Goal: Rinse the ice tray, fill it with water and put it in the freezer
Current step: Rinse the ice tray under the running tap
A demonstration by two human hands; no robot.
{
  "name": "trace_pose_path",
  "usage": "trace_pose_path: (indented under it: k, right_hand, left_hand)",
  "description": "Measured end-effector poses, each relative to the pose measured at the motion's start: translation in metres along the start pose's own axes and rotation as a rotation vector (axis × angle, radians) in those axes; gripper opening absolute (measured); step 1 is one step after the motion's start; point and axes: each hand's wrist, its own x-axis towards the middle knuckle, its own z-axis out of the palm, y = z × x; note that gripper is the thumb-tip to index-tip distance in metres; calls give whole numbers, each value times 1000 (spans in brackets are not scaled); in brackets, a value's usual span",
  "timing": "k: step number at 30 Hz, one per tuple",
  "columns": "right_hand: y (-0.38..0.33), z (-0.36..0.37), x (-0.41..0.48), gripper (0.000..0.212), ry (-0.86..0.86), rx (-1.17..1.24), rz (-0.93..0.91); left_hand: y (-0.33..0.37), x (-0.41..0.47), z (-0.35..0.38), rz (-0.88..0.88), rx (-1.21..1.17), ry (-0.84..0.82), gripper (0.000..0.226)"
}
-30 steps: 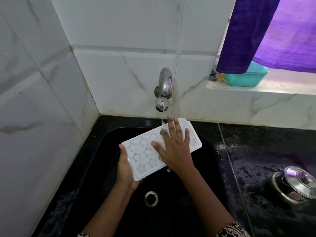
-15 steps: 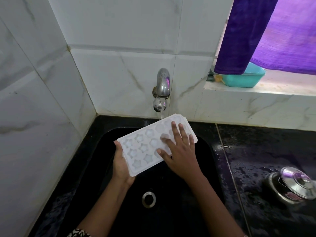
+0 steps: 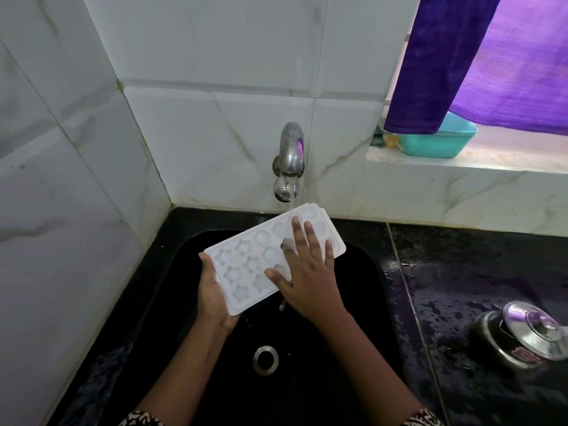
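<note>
A white ice tray with star-shaped cells is held tilted over the black sink, its far end under the metal tap. A thin stream of water falls from the tap onto that far end. My left hand grips the tray's near-left corner from below. My right hand lies flat on the tray's top, fingers spread over the cells. Water drips off the tray's lower edge into the sink.
The sink's drain sits below the tray. A steel pot with lid stands on the wet black counter at right. A teal tub rests on the window ledge under a purple curtain. White tiled walls close the left and back.
My right hand has slid a little back and forth over the tray's cells. The tray stays under the running tap in my left hand.
</note>
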Motion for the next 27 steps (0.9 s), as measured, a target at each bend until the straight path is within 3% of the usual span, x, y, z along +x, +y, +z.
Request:
trace_pose_path:
  k: [6,9,13,18,22,27]
  right_hand:
    - [-3,6,0,52,141,24,110]
    - [-10,10,-3,59,139,64,93]
    - [5,10,-4,48,198,6,91]
    - [-14,14,-7,65,185,31,111]
    - [4,7,-4,52,205,8,97]
    - [-13,9,-1,62,192,31,88]
  left_hand:
    - [-4,0,1,-20,-11,-9,76]
    - [-1,2,1,2,-30,-3,76]
    - [0,0,-1,-14,-46,-33,77]
    - [-5,1,0,-19,-55,-42,77]
    - [-1,4,-3,-6,-35,-37,77]
    - [-2,4,2,12,-23,-12,77]
